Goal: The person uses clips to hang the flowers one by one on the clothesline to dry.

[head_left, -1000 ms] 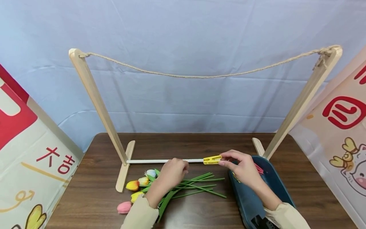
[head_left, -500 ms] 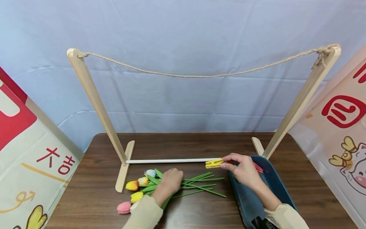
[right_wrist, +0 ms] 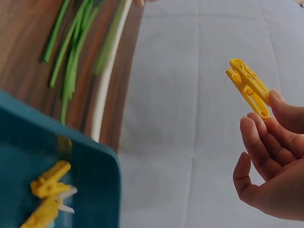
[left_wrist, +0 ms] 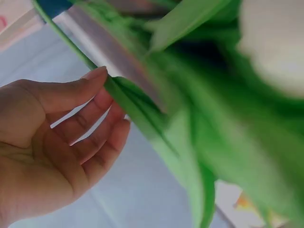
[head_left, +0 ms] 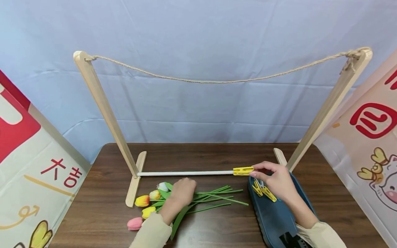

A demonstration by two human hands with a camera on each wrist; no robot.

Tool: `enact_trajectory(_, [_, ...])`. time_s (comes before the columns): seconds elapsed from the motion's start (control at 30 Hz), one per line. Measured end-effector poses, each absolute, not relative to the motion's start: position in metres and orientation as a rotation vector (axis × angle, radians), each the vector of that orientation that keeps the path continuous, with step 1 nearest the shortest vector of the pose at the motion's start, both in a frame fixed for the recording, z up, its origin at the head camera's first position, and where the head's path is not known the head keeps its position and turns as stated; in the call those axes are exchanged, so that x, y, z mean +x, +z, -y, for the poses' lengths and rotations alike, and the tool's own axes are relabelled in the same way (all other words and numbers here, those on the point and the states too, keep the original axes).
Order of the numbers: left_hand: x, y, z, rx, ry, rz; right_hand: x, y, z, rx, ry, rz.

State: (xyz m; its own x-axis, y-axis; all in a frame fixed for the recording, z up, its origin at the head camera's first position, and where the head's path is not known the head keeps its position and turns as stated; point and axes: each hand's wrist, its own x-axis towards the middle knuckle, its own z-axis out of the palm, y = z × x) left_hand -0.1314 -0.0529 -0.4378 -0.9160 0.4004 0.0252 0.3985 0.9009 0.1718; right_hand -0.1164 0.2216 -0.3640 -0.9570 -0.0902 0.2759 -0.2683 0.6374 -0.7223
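In the head view my right hand (head_left: 277, 181) pinches a yellow clothespin (head_left: 243, 171) between thumb and fingertips, above the far end of the blue tray. The right wrist view shows this clothespin (right_wrist: 248, 88) held by its handle end, its other end pointing away from the hand. My left hand (head_left: 183, 192) is over a bunch of artificial tulips (head_left: 135, 224) lying on the table, blossoms to the left and stems to the right. Up close in the left wrist view, thumb and fingertips pinch a green tulip stem (left_wrist: 78, 52) beside its leaves.
A rope (head_left: 201, 82) sags between two wooden posts (head_left: 105, 110), joined low down by a white rod (head_left: 186, 174). The blue tray (head_left: 276, 217) at the right holds more yellow clothespins (head_left: 268, 193) and a pale one. Printed cloths hang at both sides.
My right hand has moved right with the clothespin, uncovering others in the tray. My left hand has dipped into the tulips and lifted slightly; some stems have shifted.
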Motion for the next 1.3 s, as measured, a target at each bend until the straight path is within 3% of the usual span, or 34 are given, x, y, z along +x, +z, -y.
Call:
enact_trajectory(0.37, [-0.131,-0.375,0.095,0.61,0.737,-3.038,-0.116,-0.357,-0.244,0.171,1.271,2.661])
enact_trajectory(0.7, [-0.141,-0.343,0.117,0.538,1.032,-3.24,-0.121,-0.359,-0.233,0.259,1.28,2.708])
enact_trajectory(0.97, [-0.149,-0.314,0.122,0.34,1.273,-3.265,-0.133,-0.356,-0.217,0.371,1.248,2.725])
enact_trajectory(1.3, [-0.163,-0.289,0.119,0.237,1.391,-3.346,-0.158,-0.329,-0.181,0.566,1.204,2.684])
